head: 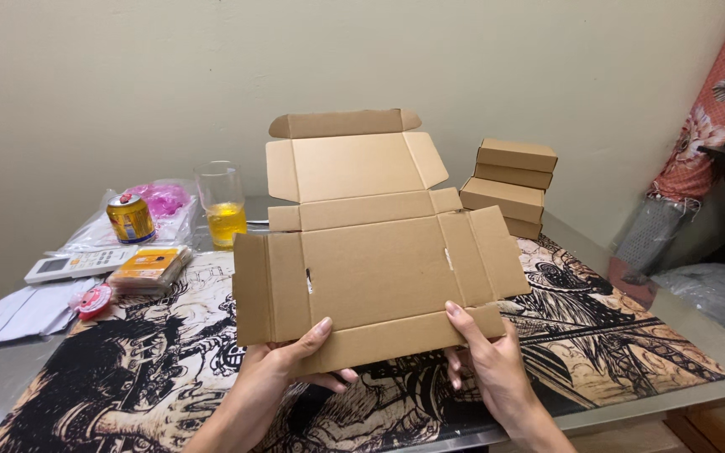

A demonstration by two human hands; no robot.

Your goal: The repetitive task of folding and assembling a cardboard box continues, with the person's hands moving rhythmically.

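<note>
A: Where's the flat cardboard box (375, 273) right now?

B: Held up off the table (698, 335), tilted toward the camera, unfolded. Its long axis runs left to right, with the lid panel and tuck flap standing up at the far side.

A: And the hands?

B: Both are on the near bottom flap. The left hand (283, 369) has its grip closed on the lower left part, thumb on the front face and fingers curled behind. The right hand (488, 361) pinches the lower right part the same way, thumb up along the crease by the side panel.

A: Which hand is nearer the box?

B: Neither; they sit about evenly either side of its middle, and the rest of the sheet rises up and away from them.

A: Anything around it?

B: A stack of folded boxes (509, 186) stands behind to the right. To the left are a glass of yellow drink (222, 205), a can (131, 217) and a white remote (77, 263)
</note>
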